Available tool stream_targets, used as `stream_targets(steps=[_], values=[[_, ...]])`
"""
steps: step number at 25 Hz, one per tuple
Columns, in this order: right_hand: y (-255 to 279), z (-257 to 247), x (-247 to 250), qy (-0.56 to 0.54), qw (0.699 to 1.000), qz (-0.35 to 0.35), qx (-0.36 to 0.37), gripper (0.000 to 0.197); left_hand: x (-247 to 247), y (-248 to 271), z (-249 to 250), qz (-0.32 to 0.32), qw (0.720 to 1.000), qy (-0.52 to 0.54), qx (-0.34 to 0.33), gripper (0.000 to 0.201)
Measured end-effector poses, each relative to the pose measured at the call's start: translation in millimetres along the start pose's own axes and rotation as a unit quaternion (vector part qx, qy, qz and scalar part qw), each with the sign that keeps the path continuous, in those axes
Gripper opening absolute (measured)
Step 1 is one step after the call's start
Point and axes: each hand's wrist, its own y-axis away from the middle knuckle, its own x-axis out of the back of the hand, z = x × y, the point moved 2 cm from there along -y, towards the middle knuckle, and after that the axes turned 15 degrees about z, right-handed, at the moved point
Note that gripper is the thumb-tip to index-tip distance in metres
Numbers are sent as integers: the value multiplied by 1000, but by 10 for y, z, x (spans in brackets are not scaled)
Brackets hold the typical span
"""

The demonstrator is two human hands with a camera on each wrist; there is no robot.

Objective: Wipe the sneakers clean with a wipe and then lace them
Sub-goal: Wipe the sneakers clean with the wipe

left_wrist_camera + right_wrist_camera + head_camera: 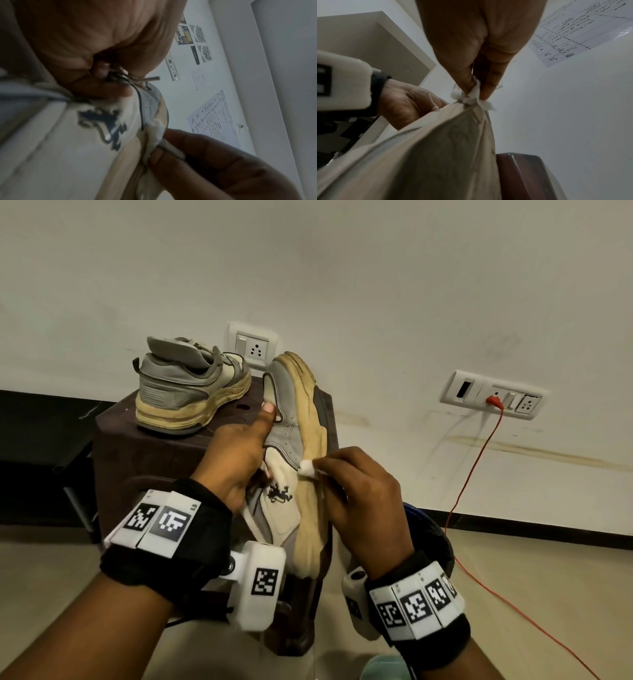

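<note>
A grey and cream sneaker (291,440) with a yellowed sole lies on its side, toe pointing away, over the stool's right part. My left hand (239,453) grips its upper at the lace area, thumb stretched along the grey toe panel; in the left wrist view the fingers curl into the sneaker (85,135) by the laces. My right hand (356,491) pinches a small white wipe (304,465) and presses it against the sole's edge, seen too as the wipe (471,97) (156,132) on the sneaker's rim (436,148). The second sneaker (191,392) stands upright at the stool's back left, heel toward me.
A dark brown plastic stool (144,440) carries the shoes, close to a white wall with switch plates (252,345). An orange cable (479,467) runs from the right socket (493,400) down across the floor. A dark low cabinet (37,457) stands at left.
</note>
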Motion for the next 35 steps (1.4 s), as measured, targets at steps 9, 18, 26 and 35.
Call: stream_targets(steps=[9, 18, 26, 35], values=[[-67, -23, -63, 0, 996, 41, -77, 16, 158, 8, 88, -1, 978, -159, -134, 40], [-98, 50, 24, -3, 999, -16, -44, 17, 122, 66, 32, -30, 922, -273, -274, 56], [-59, 136, 202, 7, 998, -47, -35, 17, -14, 72, 39, -32, 906, -297, -301, 59], [-43, 118, 367, -5, 962, -268, -53, 19, -76, 165, 52, -4, 897, -310, -314, 56]])
